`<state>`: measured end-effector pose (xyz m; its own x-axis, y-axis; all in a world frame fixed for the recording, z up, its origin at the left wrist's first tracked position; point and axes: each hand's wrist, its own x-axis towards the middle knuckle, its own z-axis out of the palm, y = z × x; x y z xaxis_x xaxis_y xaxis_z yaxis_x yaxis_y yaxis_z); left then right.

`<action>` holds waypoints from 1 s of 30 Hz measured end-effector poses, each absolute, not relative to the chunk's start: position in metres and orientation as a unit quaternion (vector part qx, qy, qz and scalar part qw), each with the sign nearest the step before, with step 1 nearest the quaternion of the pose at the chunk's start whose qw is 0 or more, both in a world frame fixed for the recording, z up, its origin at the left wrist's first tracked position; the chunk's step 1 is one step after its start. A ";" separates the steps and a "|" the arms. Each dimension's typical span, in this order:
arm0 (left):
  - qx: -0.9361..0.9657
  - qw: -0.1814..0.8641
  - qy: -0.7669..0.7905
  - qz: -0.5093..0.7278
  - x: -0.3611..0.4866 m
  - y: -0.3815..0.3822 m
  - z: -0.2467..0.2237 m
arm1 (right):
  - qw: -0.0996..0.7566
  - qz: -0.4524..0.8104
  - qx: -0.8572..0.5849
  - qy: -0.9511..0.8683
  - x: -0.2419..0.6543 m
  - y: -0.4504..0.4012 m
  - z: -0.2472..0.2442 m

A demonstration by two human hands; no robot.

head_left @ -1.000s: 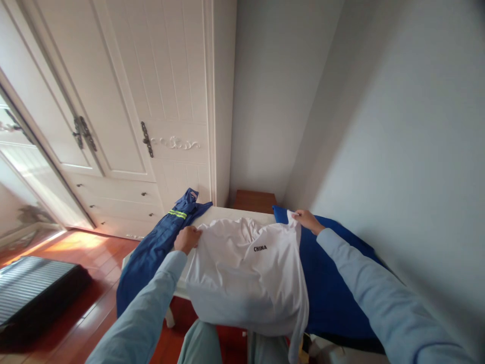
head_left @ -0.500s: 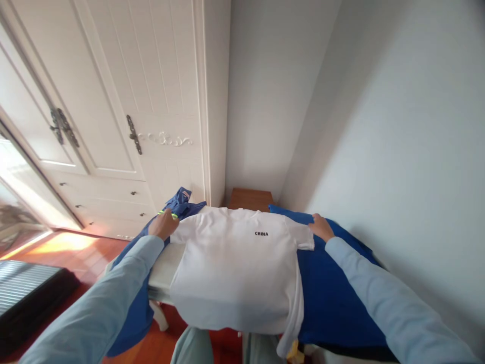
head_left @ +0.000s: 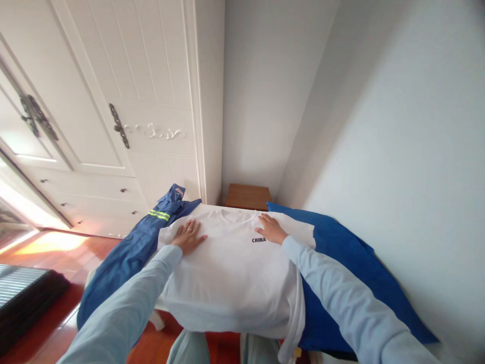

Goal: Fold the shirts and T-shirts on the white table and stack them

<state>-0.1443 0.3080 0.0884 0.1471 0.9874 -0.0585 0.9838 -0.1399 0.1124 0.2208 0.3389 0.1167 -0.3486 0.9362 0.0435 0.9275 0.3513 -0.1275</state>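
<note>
A white T-shirt [head_left: 231, 283] with dark CHINA lettering lies spread face up, its neckline away from me and its hem hanging over the near edge of the table. My left hand [head_left: 188, 237] rests flat on the shirt's left shoulder, fingers spread, a ring on one finger. On the right shoulder, just above the lettering, my right hand [head_left: 272, 228] lies with its fingers apart. Neither hand holds anything. Dark blue clothing [head_left: 125, 263] with a yellow reflective stripe lies left of the shirt, and bright blue cloth [head_left: 337, 263] spreads out on the right.
A white wardrobe [head_left: 159, 76] stands at the back left, with a small brown wooden piece [head_left: 248, 196] beyond the table. A pale wall [head_left: 409, 151] runs along the right. A dark, ribbed-top object [head_left: 30, 293] is on the floor at left.
Both hands have let go of the sleeve ends and moved inward onto the shirt's shoulders, opening flat. The view has shifted slightly, and the striped blue clothing shows more fully.
</note>
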 end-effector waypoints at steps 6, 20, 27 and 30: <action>0.770 0.032 0.637 0.007 -0.158 0.312 0.079 | 0.063 -0.005 -0.564 -0.823 0.215 0.329 0.072; 0.763 0.021 0.646 -0.024 -0.151 0.313 0.087 | 0.087 -0.019 -0.569 -0.818 0.214 0.326 0.066; 0.805 -0.063 0.583 0.088 -0.093 0.291 0.101 | 0.283 0.011 -0.560 -0.778 0.208 0.289 0.087; 0.807 0.017 0.574 0.140 -0.045 0.283 0.107 | 0.383 0.037 -0.563 -0.731 0.240 0.280 0.098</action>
